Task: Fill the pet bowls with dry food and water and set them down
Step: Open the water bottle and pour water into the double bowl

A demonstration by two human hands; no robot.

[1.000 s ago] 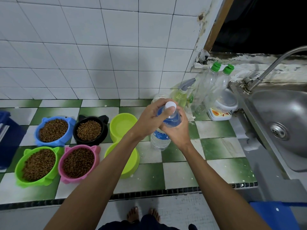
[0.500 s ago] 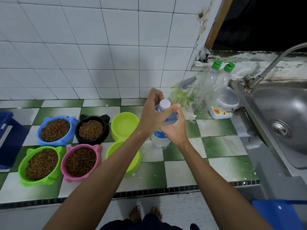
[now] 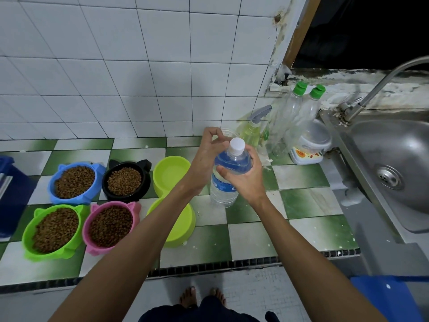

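Note:
A clear water bottle (image 3: 224,191) with a white cap (image 3: 236,145) stands on the green and white tiled counter (image 3: 255,233). My right hand (image 3: 243,180) grips its shoulder just under the cap. My left hand (image 3: 207,152) hovers left of the cap, fingers loosely curved and holding nothing. Kibble fills the blue bowl (image 3: 74,182), black bowl (image 3: 125,181), green bowl (image 3: 52,231) and pink bowl (image 3: 110,226). A lime double bowl (image 3: 185,228) sits beside the bottle, partly under my left forearm; its far half (image 3: 170,173) looks dry.
A steel sink (image 3: 392,168) with a tap (image 3: 376,91) lies to the right. A spray bottle (image 3: 253,131), two green-capped bottles (image 3: 299,105) and a white tub (image 3: 308,147) stand at the back. A blue container (image 3: 9,194) sits at far left.
My left hand was wrapped over the cap and has come off it to the left, leaving the cap bare. My right hand keeps hold of the bottle.

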